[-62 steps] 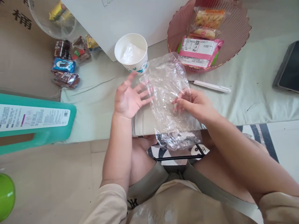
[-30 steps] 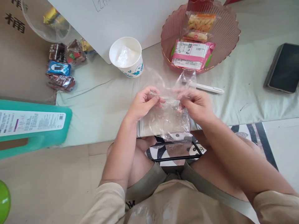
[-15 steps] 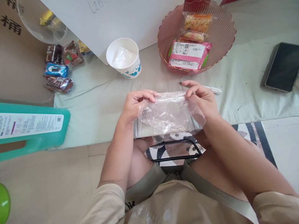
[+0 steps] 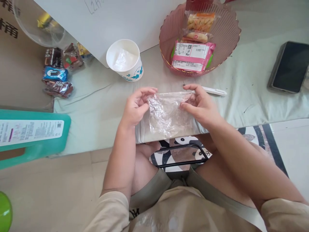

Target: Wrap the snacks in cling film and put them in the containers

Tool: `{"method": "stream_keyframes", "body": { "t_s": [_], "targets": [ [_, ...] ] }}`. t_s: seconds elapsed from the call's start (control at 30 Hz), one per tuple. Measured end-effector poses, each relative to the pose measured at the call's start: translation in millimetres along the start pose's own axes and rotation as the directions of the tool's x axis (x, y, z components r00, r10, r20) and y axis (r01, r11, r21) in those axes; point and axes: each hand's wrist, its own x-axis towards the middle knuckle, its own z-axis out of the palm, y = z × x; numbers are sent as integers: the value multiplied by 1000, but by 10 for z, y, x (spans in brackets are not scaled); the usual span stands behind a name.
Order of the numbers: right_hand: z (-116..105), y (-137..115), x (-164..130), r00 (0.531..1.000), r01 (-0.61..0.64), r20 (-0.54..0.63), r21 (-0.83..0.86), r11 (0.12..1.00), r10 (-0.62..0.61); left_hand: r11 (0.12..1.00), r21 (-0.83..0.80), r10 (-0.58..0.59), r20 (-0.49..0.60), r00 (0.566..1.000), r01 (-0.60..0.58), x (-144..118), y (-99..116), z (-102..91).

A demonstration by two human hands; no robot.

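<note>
The brown cardboard box [image 4: 14, 64] carries a large black Chinese character, "桶"; other labels are too small to read.

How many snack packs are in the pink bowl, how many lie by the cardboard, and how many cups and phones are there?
Snack packs in the pink bowl: 3
Snack packs by the cardboard: 4 that show clearly
Cups: 1
Phones: 1
Total: 9

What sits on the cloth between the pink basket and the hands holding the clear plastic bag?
In the head view, a white pen lies between the pink basket and the clear plastic bag, just beyond the right hand; its left end is hidden behind the fingers.
</note>
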Motion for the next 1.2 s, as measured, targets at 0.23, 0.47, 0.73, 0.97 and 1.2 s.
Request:
{"method": "stream_keyframes", "body": {
  "t_s": [0.23,0.47,0.73,0.97,1.2],
  "targets": [
    [1,-38,-3,992,56,-112,31,998,-53,953,-97,-285,38,958,287,22,-103,80],
    [16,-25,6,999,-38,-3,186,982,39,891,-341,-344,-75,936,300,36,51,107],
    [34,-111,-20,993,-110,58,190,976,101,869,-219,-451,20,892,444,-2,117,232],
    [4,-107,-26,985,-152,93,82,985,144,916,-97,-388,39,921,390,-16,110,145],
    [6,-149,-44,998,-54,26,218,975,50,944,-197,-259,51,964,264,-11,151,32]
  ]
}}
